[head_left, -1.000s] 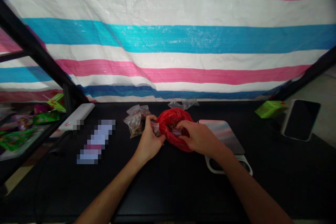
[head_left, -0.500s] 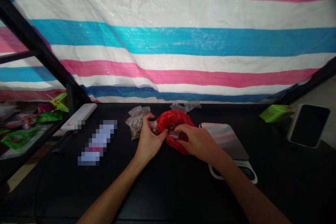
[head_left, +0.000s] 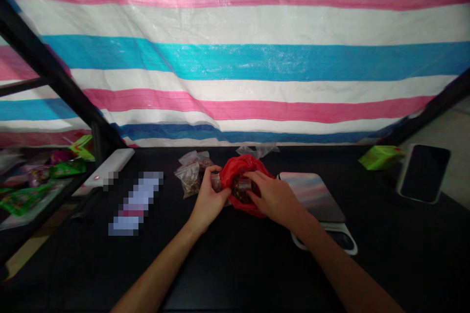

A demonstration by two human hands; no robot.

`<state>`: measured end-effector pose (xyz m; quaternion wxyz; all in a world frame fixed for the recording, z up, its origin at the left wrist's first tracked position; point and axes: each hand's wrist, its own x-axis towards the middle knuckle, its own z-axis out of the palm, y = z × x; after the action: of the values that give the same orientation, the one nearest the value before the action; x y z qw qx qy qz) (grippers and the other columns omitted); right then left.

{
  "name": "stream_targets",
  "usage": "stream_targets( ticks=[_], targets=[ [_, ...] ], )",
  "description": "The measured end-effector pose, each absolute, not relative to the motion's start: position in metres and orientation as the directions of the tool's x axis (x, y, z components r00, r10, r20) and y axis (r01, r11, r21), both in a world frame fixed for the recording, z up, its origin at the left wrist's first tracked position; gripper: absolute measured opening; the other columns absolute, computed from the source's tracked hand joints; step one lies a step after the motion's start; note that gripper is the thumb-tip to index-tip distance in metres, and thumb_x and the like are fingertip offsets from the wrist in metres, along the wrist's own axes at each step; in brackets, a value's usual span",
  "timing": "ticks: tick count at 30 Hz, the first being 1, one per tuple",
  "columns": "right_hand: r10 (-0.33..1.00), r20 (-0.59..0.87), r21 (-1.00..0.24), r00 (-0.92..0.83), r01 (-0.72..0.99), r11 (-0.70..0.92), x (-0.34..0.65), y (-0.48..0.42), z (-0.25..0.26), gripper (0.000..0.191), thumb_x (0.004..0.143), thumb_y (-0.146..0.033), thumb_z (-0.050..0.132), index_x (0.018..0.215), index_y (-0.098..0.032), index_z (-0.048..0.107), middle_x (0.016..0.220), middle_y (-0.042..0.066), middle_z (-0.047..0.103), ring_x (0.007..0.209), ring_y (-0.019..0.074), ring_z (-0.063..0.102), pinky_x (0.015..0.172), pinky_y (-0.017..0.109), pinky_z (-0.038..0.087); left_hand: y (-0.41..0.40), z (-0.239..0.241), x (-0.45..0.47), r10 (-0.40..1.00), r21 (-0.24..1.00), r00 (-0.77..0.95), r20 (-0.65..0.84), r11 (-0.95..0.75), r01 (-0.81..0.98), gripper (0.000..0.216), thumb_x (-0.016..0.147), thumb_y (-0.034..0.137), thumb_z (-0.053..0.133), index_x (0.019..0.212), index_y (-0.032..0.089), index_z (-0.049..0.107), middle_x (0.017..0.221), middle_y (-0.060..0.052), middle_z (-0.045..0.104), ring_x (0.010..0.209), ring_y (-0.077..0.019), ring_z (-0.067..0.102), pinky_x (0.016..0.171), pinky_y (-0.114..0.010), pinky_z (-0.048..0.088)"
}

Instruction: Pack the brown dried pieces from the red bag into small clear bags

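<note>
A red plastic bag (head_left: 237,165) stands with its mouth spread wide, and dark brown, loose bits (head_left: 240,194) show inside it. My left hand (head_left: 209,200) curls round the bag's left edge, its thumb on the rim; a small clear packet (head_left: 216,183) shows beside those fingers. Reaching into the mouth from the right, my right hand (head_left: 275,198) has its fingers bent around a small clear plastic bag (head_left: 244,184) over the brown bits. Its fingertips are partly hidden. Left of the red bag lie several filled clear zip bags (head_left: 190,178).
A flat scale (head_left: 312,198) sits right of the red bag. Clear plastic bags (head_left: 259,150) lie behind. A phone (head_left: 424,173) leans beside a green box (head_left: 381,157) at right. A white power strip (head_left: 112,166) and a pixelated item (head_left: 135,204) lie at left.
My right hand and the small clear bag have shifted slightly within the red bag's mouth, where more brown bits now show. My left hand stays at the bag's left edge. The view has tilted slightly.
</note>
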<state>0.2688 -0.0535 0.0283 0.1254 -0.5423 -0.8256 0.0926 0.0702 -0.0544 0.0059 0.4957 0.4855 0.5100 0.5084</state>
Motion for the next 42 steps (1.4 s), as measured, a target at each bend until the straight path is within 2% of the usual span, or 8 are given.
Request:
stream_targets(
  ticks=[10, 14, 17, 25, 28, 34, 38, 42],
  targets=[
    [0.923, 0.077, -0.406, -0.378, 0.834, 0.375, 0.262, -0.059, 0.029, 0.033, 0.088, -0.021, 0.064, 0.119, -0.028, 0.066, 0.119, 0.002, 0.074, 0.101, 0.0251, 0.072, 0.081, 0.032, 0.049, -0.056, 0.006, 0.072, 0.998, 0.97, 0.007, -0.06, 0.06, -0.236, 0.051, 0.075, 0.025, 0.077, 0.117, 0.025, 0.047, 0.099, 0.001, 0.063, 0.084, -0.0154, 0.063, 0.077, -0.028, 0.052],
    [0.943, 0.087, -0.522, -0.322, 0.791, 0.319, 0.263, -0.057, 0.025, 0.038, 0.085, -0.013, 0.064, 0.119, -0.031, 0.066, 0.109, 0.001, 0.078, 0.099, 0.0248, 0.074, 0.081, 0.033, 0.05, -0.054, 0.006, 0.067, 0.976, 0.986, -0.15, 0.156, -0.146, 0.075, 0.049, 0.084, 0.036, 0.072, 0.123, 0.024, 0.044, 0.101, -0.001, 0.056, 0.089, -0.0173, 0.06, 0.086, -0.034, 0.05],
    [0.953, 0.108, -0.638, -0.283, 0.715, 0.285, 0.266, -0.053, 0.022, 0.038, 0.086, -0.013, 0.064, 0.12, -0.03, 0.066, 0.111, 0.002, 0.077, 0.104, 0.0246, 0.073, 0.089, 0.035, 0.051, -0.051, 0.002, 0.064, 0.91, 0.892, -0.183, 0.372, -0.296, 0.341, 0.054, 0.086, 0.031, 0.07, 0.129, 0.022, 0.039, 0.101, -0.002, 0.053, 0.091, -0.0185, 0.058, 0.091, -0.039, 0.049],
    [0.915, 0.282, -0.869, -0.289, 0.328, 0.371, 0.267, -0.046, 0.027, 0.041, 0.085, -0.009, 0.062, 0.122, -0.027, 0.063, 0.123, 0.003, 0.071, 0.115, 0.0197, 0.067, 0.105, 0.038, 0.049, -0.06, 0.001, 0.062, 0.84, 0.692, -0.016, 0.542, -0.436, 0.575, 0.055, 0.087, 0.025, 0.067, 0.135, 0.021, 0.04, 0.119, -0.009, 0.058, 0.106, -0.0226, 0.063, 0.096, -0.041, 0.051],
    [0.892, 0.343, -0.845, -0.293, 0.319, 0.43, 0.264, -0.05, 0.032, 0.041, 0.086, -0.01, 0.063, 0.124, -0.027, 0.062, 0.122, 0.003, 0.071, 0.113, 0.0194, 0.067, 0.104, 0.037, 0.05, -0.062, 0.001, 0.064, 0.864, 0.68, 0.117, 0.489, -0.462, 0.569, 0.058, 0.089, 0.024, 0.065, 0.139, 0.021, 0.036, 0.118, -0.01, 0.061, 0.105, -0.0229, 0.065, 0.094, -0.041, 0.053],
    [0.749, 0.53, -0.593, -0.396, 0.458, 0.662, 0.261, -0.057, 0.035, 0.034, 0.095, -0.014, 0.059, 0.125, -0.028, 0.065, 0.127, 0.005, 0.067, 0.12, 0.0218, 0.06, 0.108, 0.04, 0.046, -0.065, -0.001, 0.068, 0.859, 0.691, 0.261, 0.44, -0.51, 0.512, 0.06, 0.089, 0.023, 0.065, 0.14, 0.023, 0.034, 0.129, -0.013, 0.059, 0.115, -0.0256, 0.064, 0.098, -0.044, 0.053],
    [0.665, 0.597, -0.454, -0.448, 0.495, 0.741, 0.26, -0.06, 0.035, 0.039, 0.1, -0.011, 0.049, 0.131, -0.029, 0.062, 0.134, 0.004, 0.065, 0.122, 0.0209, 0.06, 0.11, 0.041, 0.044, -0.067, 0.0, 0.071, 0.864, 0.747, 0.268, 0.427, -0.503, 0.435, 0.062, 0.089, 0.02, 0.064, 0.141, 0.023, 0.032, 0.129, -0.012, 0.058, 0.114, -0.0243, 0.064, 0.099, -0.043, 0.053],
    [0.658, 0.627, -0.419, -0.417, 0.532, 0.736, 0.259, -0.061, 0.035, 0.04, 0.1, -0.016, 0.052, 0.137, -0.03, 0.058, 0.133, 0.004, 0.067, 0.122, 0.0214, 0.062, 0.109, 0.041, 0.045, -0.067, 0.001, 0.073, 0.874, 0.788, 0.238, 0.425, -0.486, 0.379, 0.063, 0.088, 0.019, 0.064, 0.141, 0.023, 0.03, 0.126, -0.011, 0.059, 0.11, -0.0222, 0.064, 0.097, -0.04, 0.052]
  ],
)
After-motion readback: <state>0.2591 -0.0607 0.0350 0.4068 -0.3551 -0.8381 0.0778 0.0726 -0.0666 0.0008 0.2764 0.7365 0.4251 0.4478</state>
